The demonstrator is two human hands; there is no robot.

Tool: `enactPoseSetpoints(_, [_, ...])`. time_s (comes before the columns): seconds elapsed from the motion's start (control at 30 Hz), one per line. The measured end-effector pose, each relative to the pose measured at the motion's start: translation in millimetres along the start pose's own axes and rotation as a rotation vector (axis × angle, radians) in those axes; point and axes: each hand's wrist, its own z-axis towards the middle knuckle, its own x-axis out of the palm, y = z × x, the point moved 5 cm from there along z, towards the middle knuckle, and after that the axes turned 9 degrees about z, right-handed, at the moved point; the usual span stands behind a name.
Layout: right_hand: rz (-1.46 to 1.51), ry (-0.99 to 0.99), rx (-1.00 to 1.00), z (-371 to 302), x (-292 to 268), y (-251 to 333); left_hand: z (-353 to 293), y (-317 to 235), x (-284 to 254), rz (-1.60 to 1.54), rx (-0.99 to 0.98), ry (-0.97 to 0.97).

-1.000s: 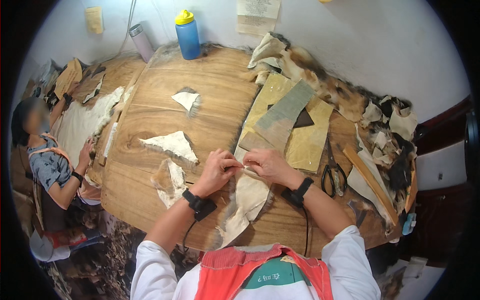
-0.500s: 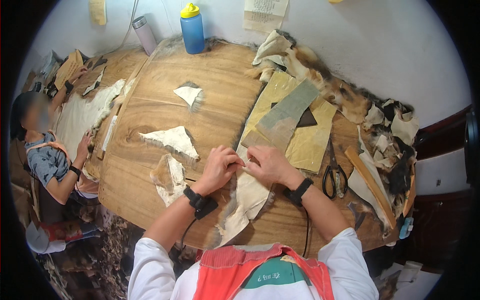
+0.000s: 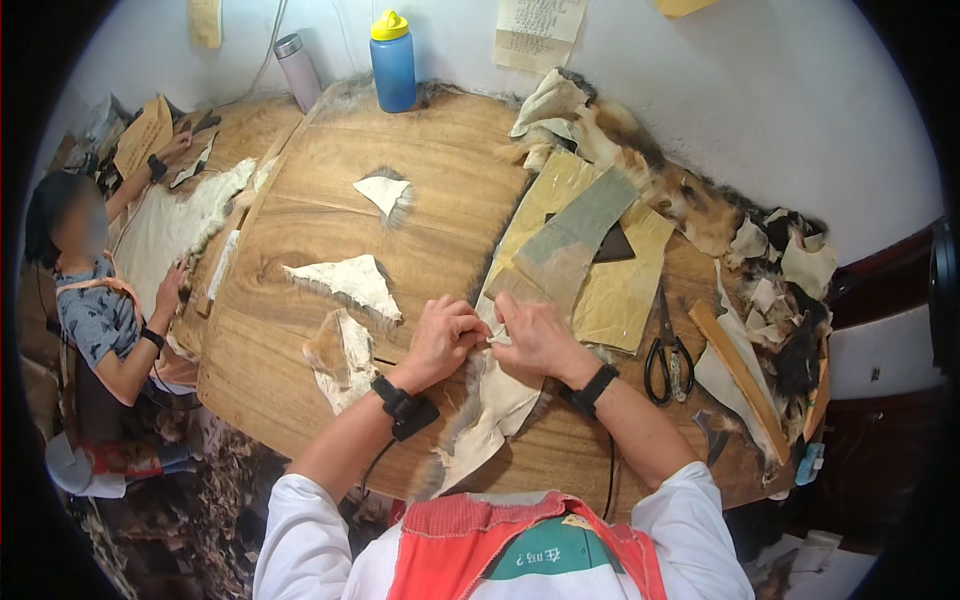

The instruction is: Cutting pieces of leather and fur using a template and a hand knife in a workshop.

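Pale hide [image 3: 497, 393]: partly hid. by R hand [image 3: 532, 335] — grip unclear
Dark pc. [image 3: 615, 243]: partly covered
Co-worker's face [image 3: 80, 215]: blurred
Wall paper [image 3: 540, 35]: top cut off

White wall [image 3: 835, 130] — paper sheet [image 3: 538, 35] on it, wooden table [image 3: 455, 215], dark reddish woodwork [image 3: 875, 450] at right

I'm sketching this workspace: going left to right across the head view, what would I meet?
Pink flask, blue bottle, the wearer's left hand, their right hand, scissors, wooden stick.
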Motion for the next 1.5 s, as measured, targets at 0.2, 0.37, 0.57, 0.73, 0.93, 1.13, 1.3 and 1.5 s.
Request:
enactPoseSetpoints(0.2, [0.045, 0.011, -0.092, -4, 14, 12, 0, 2, 1, -0.018, -0.043, -0.013])
enactPoseSetpoints(0.37, [-0.038, -0.059, -0.197, -11, 3, 30, 1, 0, 0, -0.018, -0.026, -0.015])
enactPoseSetpoints(0.57, [-0.237, -0.197, -0.38, -17, -2, 38, -1, 1, 0, 0.015, 0.016, -0.024])
enactPoseSetpoints(0.73, [-0.174, -0.212, -0.568, -19, -3, 55, -1, 1, 2, -0.006, 0.029, -0.038])
enactPoseSetpoints(0.93, [0.243, -0.145, -0.33, -57, 5, 85, 2, 7, 0, -0.053, 0.009, -0.033])
enactPoseSetpoints(1.13, [-0.026, -0.296, -0.102, -42, -7, 42, -1, -3, -1, -0.034, -0.012, -0.02])
enactPoseSetpoints(1.3, [-0.239, -0.277, -0.232, -25, 9, 36, -2, 1, 1, -0.023, -0.034, -0.031])
enactPoseSetpoints(1.5, [-0.192, -0.162, -0.465, -25, 9, 68, -3, 2, 2, 0.047, -0.017, -0.084])
